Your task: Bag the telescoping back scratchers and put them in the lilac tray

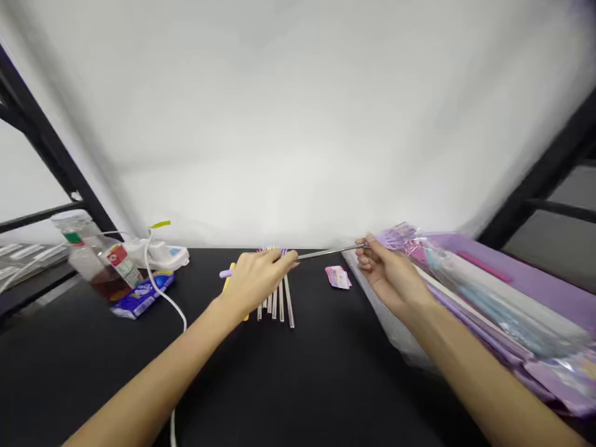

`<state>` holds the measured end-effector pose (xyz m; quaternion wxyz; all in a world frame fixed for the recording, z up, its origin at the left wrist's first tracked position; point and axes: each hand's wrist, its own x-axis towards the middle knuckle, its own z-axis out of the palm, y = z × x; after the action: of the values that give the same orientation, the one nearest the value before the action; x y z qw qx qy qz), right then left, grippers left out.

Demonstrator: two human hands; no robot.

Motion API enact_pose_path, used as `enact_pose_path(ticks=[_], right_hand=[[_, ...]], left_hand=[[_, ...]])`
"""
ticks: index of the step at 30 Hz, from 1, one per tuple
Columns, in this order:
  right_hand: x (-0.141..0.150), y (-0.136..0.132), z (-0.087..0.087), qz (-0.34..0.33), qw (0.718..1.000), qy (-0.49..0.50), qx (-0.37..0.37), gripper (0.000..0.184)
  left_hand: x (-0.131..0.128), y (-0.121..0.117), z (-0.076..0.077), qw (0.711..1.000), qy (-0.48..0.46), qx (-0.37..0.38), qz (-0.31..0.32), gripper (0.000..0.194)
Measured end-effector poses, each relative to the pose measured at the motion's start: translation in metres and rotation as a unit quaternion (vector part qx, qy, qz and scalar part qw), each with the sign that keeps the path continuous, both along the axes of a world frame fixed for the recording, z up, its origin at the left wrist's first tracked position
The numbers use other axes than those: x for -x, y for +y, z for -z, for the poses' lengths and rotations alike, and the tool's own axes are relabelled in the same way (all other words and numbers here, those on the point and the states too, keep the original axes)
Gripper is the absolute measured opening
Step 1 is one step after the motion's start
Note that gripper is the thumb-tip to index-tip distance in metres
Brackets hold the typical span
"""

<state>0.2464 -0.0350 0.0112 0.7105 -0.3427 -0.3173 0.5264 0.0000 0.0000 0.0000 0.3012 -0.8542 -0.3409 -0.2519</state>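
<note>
A thin silvery rod (326, 252) stretches between my two hands above the black tabletop, nearly level. Closed around its left part is my left hand (258, 273), and a lilac end piece (226, 273) pokes out to the left of it. The fingers of my right hand (384, 273) pinch the rod's other end. A lilac, fork-like piece (395, 238) shows just beyond those fingers; whether it belongs to the rod I cannot tell. Several similar silvery rods (281, 303) with coloured far ends lie below my left hand, partly hidden by it, with a yellow rod (231, 273) beside them.
Clear plastic packages (493, 298) with purple, pink and blue contents line the right side. Small pink cards (338, 277) lie mid-table. On the left are a bottle of dark liquid (100, 261), a blue packet (142, 297), a power strip (162, 254) and a white cable (165, 293).
</note>
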Motion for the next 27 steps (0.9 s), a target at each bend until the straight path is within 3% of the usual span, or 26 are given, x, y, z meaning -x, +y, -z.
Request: enact_pose_path(ticks=[3,6,8,10,13,17,20,24,27], right_hand=[[-0.021,0.002,-0.011,0.087,0.995,0.035,0.022,0.018],[-0.045,0.003,-0.020,0.214,0.971,0.106,0.007,0.032],[-0.054,0.004,-0.022,0.252,0.959,0.129,0.000,0.038],[-0.054,0.004,-0.022,0.246,0.959,0.143,0.005,0.040],[-0.037,0.003,-0.018,0.205,0.967,0.147,0.017,0.039],[-0.013,0.001,-0.013,0.163,0.980,0.114,0.024,0.037],[-0.013,0.001,-0.013,0.163,0.982,0.088,0.026,0.037],[-0.038,0.003,-0.020,0.261,0.960,0.099,0.002,0.040],[-0.050,0.004,-0.022,0.292,0.949,0.120,0.006,0.037]], left_hand=[[0.028,0.011,-0.002,0.998,-0.031,0.049,-0.027,0.018],[0.051,0.020,-0.008,0.977,-0.103,0.070,-0.172,0.013],[0.056,0.022,-0.012,0.968,-0.112,0.049,-0.221,0.013],[0.049,0.020,-0.014,0.978,-0.087,0.023,-0.187,0.016],[0.026,0.012,-0.010,0.998,-0.014,-0.015,-0.063,0.020],[0.006,0.004,-0.001,0.997,0.014,-0.065,0.040,0.028],[0.012,0.006,0.003,0.995,-0.018,-0.080,0.058,0.029],[0.031,0.014,0.003,0.995,-0.049,-0.082,0.038,0.026],[0.035,0.017,0.003,0.995,-0.048,-0.082,0.031,0.028]])
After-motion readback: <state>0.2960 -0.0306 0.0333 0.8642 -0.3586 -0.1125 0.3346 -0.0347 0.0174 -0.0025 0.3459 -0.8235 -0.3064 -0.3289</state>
